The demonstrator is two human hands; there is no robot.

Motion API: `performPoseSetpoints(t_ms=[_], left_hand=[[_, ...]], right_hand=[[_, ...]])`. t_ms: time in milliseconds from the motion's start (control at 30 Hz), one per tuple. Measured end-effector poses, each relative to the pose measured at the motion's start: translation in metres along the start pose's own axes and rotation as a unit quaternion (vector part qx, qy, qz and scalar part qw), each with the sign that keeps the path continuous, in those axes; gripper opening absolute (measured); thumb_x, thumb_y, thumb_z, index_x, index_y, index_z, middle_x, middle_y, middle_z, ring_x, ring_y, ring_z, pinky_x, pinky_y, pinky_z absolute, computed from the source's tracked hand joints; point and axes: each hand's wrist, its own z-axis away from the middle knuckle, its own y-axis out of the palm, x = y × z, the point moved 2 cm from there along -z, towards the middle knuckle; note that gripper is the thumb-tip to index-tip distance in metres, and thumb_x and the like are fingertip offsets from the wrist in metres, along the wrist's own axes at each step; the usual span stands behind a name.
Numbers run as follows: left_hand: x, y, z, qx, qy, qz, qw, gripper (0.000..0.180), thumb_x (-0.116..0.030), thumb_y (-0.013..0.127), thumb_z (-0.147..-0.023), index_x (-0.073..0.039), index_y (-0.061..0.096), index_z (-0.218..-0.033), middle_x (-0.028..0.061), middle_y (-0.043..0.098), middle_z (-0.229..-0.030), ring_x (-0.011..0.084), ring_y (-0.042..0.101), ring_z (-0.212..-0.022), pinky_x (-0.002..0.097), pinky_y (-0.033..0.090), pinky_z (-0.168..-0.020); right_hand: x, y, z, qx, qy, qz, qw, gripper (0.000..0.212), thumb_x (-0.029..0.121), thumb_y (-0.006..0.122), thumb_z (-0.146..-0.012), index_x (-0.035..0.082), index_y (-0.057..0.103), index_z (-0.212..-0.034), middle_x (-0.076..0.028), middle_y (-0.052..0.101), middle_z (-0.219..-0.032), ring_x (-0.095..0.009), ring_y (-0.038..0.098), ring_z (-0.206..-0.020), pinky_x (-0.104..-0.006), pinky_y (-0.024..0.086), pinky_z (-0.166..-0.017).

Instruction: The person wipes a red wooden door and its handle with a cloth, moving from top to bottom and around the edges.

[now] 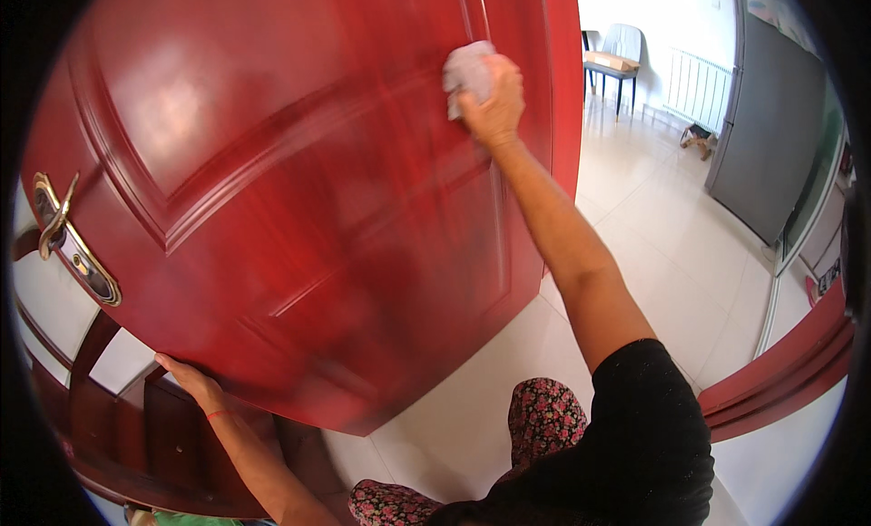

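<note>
1. Wiping, by the look of it! The right hand (497, 102) pinched a pale cloth (464, 71) between thumb and fingers against the red door (299, 190).
2. Over left, the left hand (188, 377) met the door's edge; its grip, I couldn't tell.
3. The next stroke seemingly called for even pressure.
4. A box (610, 62) sat on a chair (622, 40), contents hidden.

Standing open there is a big red door (318, 190), glossy enough that pale light shines off it in soft patches, its face worked with long raised mouldings around the panels. Near its left edge sits a brass-toned lever handle (60, 219) on a long plate (91, 277) with rounded ends, a keyhole below the lever. A pale pinkish-grey cloth (464, 68), bunched and crumpled, lies against the door's upper right part.
</note>
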Motion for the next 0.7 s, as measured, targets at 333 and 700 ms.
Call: performPoseSetpoints(t_ms=[333, 700], left_hand=[[-0.011, 0.004, 0.004, -0.033, -0.011, 0.011, 0.999, 0.071, -0.055, 0.029, -0.097, 0.0, 0.028, -0.142, 0.0123, 0.032, -0.145, 0.0258, 0.035, -0.131, 0.0383, 0.027, -0.109], [0.011, 0.0, 0.005, -0.069, -0.015, -0.066, 0.995, 0.08, -0.059, 0.037, -0.093, 0.001, 0.025, -0.143, 0.0137, 0.028, -0.149, 0.0267, 0.031, -0.133, 0.0384, 0.022, -0.111]], right_hand=[[-0.118, 0.001, 0.059, 0.004, 0.405, 0.061, 0.912, 0.063, 0.038, 0.061, -0.077, 0.008, 0.042, -0.13, -0.024, 0.046, -0.126, -0.041, 0.048, -0.116, -0.0492, 0.04, -0.095], [-0.162, -0.03, 0.288, -0.036, 0.522, 0.031, 0.852, 0.056, 0.026, 0.061, -0.075, -0.007, 0.049, -0.119, -0.025, 0.061, -0.108, -0.038, 0.059, -0.103, -0.0432, 0.046, -0.09]])
